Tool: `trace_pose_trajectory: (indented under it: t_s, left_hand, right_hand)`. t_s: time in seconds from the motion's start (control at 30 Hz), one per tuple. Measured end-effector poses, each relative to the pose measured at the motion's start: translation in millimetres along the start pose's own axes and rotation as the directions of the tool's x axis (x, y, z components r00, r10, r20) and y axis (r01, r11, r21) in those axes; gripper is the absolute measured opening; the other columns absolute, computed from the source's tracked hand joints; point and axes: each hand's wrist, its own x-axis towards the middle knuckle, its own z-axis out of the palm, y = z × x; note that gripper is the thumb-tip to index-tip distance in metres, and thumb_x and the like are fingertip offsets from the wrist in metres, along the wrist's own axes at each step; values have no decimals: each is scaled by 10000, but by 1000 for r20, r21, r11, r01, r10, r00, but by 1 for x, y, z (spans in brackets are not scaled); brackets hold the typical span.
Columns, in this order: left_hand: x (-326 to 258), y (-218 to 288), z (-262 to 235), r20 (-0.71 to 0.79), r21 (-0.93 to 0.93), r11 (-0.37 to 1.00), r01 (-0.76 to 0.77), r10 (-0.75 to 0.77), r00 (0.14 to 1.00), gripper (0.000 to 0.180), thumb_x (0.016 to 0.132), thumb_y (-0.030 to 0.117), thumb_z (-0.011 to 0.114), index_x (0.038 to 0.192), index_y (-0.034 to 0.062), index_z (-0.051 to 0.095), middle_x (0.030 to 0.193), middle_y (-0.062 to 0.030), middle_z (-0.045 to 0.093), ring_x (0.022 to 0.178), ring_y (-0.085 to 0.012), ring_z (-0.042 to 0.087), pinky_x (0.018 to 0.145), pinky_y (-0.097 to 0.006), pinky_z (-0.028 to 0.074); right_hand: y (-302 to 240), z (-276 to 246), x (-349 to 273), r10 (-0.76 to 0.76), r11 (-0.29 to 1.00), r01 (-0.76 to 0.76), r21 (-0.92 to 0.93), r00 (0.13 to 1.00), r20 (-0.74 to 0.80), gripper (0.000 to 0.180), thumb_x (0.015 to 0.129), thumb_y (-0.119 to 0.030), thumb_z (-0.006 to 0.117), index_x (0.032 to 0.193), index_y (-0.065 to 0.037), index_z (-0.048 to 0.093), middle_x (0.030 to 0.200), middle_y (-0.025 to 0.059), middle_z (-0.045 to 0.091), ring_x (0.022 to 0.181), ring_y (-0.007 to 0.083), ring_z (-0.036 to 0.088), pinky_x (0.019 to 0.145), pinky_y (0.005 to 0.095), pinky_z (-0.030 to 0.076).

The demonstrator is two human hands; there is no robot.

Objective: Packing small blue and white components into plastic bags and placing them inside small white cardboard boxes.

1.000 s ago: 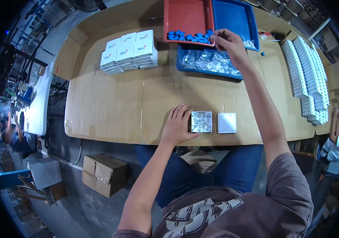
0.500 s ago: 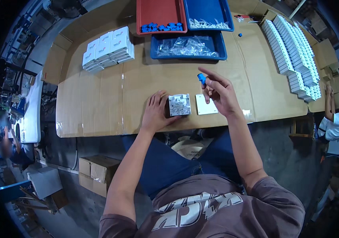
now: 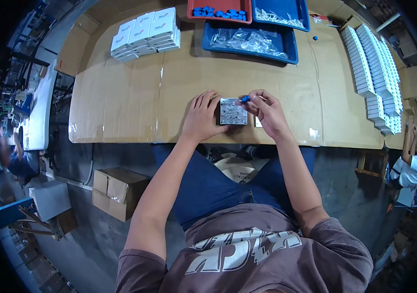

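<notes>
L hand (image 3: 201,117) is resting half-open against L side of open white box (image 3: 233,123) w/ pale bits (image 3: 233,112) inside. Blue pc (image 3: 245,98) is hanging at box's upper R corner; white panel (image 3: 258,122) is lying mostly hidden by R hand (image 3: 268,113), fingertips pinching blue pc.

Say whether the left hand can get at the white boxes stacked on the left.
Likely yes: the left hand rests at the open box, and nothing visible blocks its way to the white boxes.
</notes>
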Motion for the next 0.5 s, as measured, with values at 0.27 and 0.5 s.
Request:
trace_pose_trajectory:
  t_s: [0.27,0.5]
  left_hand:
    - [-2,-4,2,-4,-42,999,0,0,1000,855,640,406,876,1345,41,562,1430,-136,488,1402,-329,439,1206,-488,327]
    - [0,-9,1,-57,-61,998,-15,12,998,861,621,381,874,1342,27,563,1450,-126,482,1402,-332,439,1191,-494,345]
  right_hand:
    - [32,22,20,-396,417,458,-785,869,297,251,854,-58,797,1068,-7,676,1180,127,729,1048,287,699,917,375,555]
    - [46,29,29,-407,273,519,-810,825,392,260,837,-31,775,1077,-8,678,1126,145,714,1059,353,670,927,402,549]
